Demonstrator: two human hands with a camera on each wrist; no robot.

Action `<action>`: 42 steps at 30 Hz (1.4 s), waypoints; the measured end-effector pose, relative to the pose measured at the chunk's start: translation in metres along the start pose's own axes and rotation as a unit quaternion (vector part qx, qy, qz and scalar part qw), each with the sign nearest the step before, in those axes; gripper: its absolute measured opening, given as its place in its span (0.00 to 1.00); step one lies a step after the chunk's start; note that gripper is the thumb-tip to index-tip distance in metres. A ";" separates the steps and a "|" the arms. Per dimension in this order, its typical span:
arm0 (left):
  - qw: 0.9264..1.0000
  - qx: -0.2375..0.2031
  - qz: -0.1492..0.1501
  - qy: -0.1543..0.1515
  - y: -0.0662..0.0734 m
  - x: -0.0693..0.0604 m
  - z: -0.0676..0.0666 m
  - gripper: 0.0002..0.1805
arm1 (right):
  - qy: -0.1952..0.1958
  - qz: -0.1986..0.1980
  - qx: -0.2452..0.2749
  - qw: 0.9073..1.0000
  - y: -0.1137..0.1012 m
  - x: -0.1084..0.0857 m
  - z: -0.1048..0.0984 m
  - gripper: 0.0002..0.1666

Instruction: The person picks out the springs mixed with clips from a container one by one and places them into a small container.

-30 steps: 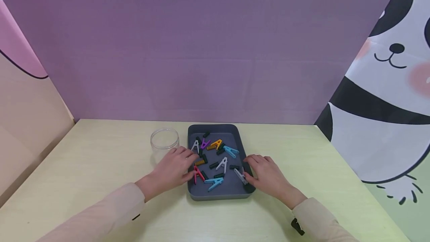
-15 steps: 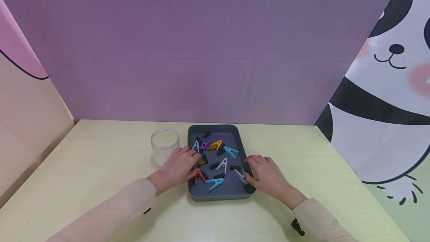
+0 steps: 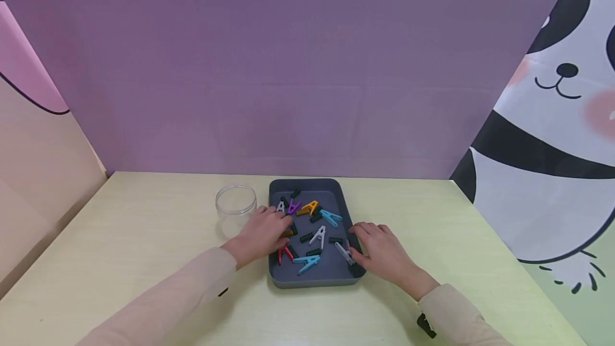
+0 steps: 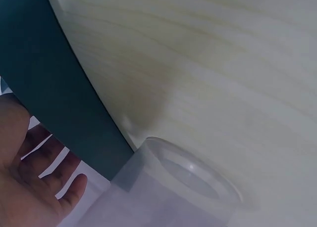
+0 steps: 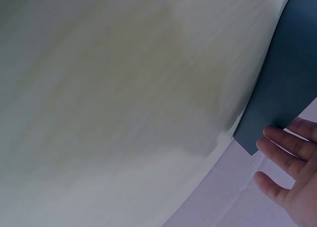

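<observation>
Clips in red, light blue, grey, orange and purple lie scattered among dark ribbed pieces in the grey tray before you. Your left hand reaches over the tray's left wall, its fingers loose and gently bent, just beside the red clip; whether the fingertips touch anything there cannot be told. Your right hand lies at the right rim, its fingers relaxed and slightly spread, thumb near the grey clip. A clear jar stands left of the tray on the pale table. Beyond hangs a purple backdrop, with a panda figure at right.
</observation>
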State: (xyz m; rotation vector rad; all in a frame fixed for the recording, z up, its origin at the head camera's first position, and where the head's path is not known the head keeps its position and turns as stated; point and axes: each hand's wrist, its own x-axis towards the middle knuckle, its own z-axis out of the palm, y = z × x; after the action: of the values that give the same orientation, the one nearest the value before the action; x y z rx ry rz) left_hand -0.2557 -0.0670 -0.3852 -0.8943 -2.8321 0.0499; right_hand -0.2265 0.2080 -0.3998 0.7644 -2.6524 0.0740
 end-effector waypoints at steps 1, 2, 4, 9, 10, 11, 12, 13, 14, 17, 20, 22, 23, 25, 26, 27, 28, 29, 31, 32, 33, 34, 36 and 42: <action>1.000 0.000 -0.001 -0.002 0.000 0.001 0.001 0.23 | 0.001 0.000 -0.001 1.000 0.000 0.000 0.000 0.21; 1.000 0.000 -0.001 -0.003 0.000 0.002 0.001 0.22 | 0.001 -0.001 -0.001 1.000 0.000 0.000 0.000 0.21; 1.000 -0.001 -0.001 -0.007 0.000 0.004 0.002 0.22 | 0.003 -0.001 -0.002 1.000 0.000 0.000 0.000 0.20; 1.000 -0.003 -0.003 -0.013 0.000 0.007 0.005 0.21 | 0.003 -0.002 -0.003 1.000 -0.001 0.000 -0.001 0.21; 1.000 -0.003 -0.002 -0.012 0.000 0.008 0.006 0.20 | 0.003 -0.002 -0.004 1.000 -0.001 0.001 -0.001 0.21; 1.000 -0.003 -0.002 -0.011 0.000 0.008 0.006 0.20 | 0.003 -0.002 -0.004 1.000 -0.001 0.001 0.000 0.21; 1.000 -0.004 -0.002 -0.009 0.000 0.009 0.006 0.19 | 0.003 -0.003 -0.005 1.000 0.000 0.001 0.000 0.21; 1.000 -0.004 -0.003 -0.008 0.000 0.009 0.006 0.18 | 0.003 -0.003 -0.006 1.000 0.000 0.001 0.000 0.21; 1.000 -0.006 -0.004 -0.008 0.000 0.009 0.005 0.18 | 0.003 -0.003 -0.007 1.000 0.000 0.001 0.000 0.21; 1.000 -0.013 -0.010 -0.011 0.000 0.011 0.005 0.17 | 0.004 -0.002 -0.008 1.000 0.000 0.001 0.000 0.21; 1.000 -0.021 -0.017 -0.016 0.001 0.013 0.005 0.16 | 0.005 -0.003 -0.009 1.000 -0.001 0.001 0.000 0.21; 0.999 -0.023 -0.018 -0.015 0.000 0.014 0.005 0.15 | 0.006 -0.003 -0.009 1.000 -0.001 0.000 0.000 0.21; 0.999 -0.024 -0.018 -0.015 0.000 0.015 0.006 0.14 | 0.006 -0.004 -0.009 1.000 -0.001 0.000 0.000 0.21; 0.999 -0.027 -0.019 -0.015 0.000 0.015 0.007 0.12 | 0.006 -0.005 -0.009 1.000 -0.001 0.000 0.000 0.21; 0.999 -0.028 -0.019 -0.015 0.000 0.016 0.007 0.12 | 0.005 -0.005 -0.009 1.000 0.000 0.000 0.000 0.21; 0.999 -0.030 -0.020 -0.015 -0.001 0.016 0.008 0.11 | 0.005 -0.005 -0.010 1.000 0.000 0.000 0.000 0.21; 0.999 -0.032 -0.020 -0.016 -0.001 0.016 0.008 0.11 | 0.005 -0.006 -0.010 1.000 0.000 0.000 0.000 0.21; 0.999 -0.034 -0.021 -0.017 -0.001 0.016 0.008 0.11 | 0.004 -0.006 -0.011 1.000 0.000 0.000 0.001 0.21; 0.999 -0.035 -0.022 -0.019 0.000 0.017 0.008 0.11 | 0.004 -0.007 -0.011 1.000 0.000 0.000 0.001 0.21; 0.999 -0.035 -0.023 -0.020 0.000 0.017 0.008 0.12 | 0.004 -0.007 -0.011 1.000 0.000 0.000 0.001 0.21; 0.999 -0.035 -0.023 -0.020 0.000 0.017 0.008 0.11 | 0.003 -0.007 -0.011 1.000 0.001 0.000 0.001 0.21; 0.999 -0.034 -0.023 -0.020 0.000 0.017 0.008 0.11 | 0.003 -0.007 -0.011 1.000 0.001 0.000 0.001 0.21; 0.999 -0.033 -0.024 -0.020 0.001 0.018 0.008 0.11 | 0.003 -0.006 -0.012 1.000 0.001 0.000 0.001 0.21; 0.999 -0.035 -0.032 -0.024 0.002 0.020 0.009 0.09 | 0.001 -0.005 -0.012 1.000 0.000 0.000 0.001 0.21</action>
State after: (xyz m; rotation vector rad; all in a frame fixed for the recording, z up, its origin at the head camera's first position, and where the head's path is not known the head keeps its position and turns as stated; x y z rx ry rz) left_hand -0.2719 -0.0538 -0.3917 -0.8264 -2.9217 -0.0354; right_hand -0.2268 0.2082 -0.4003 0.7688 -2.6429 0.0409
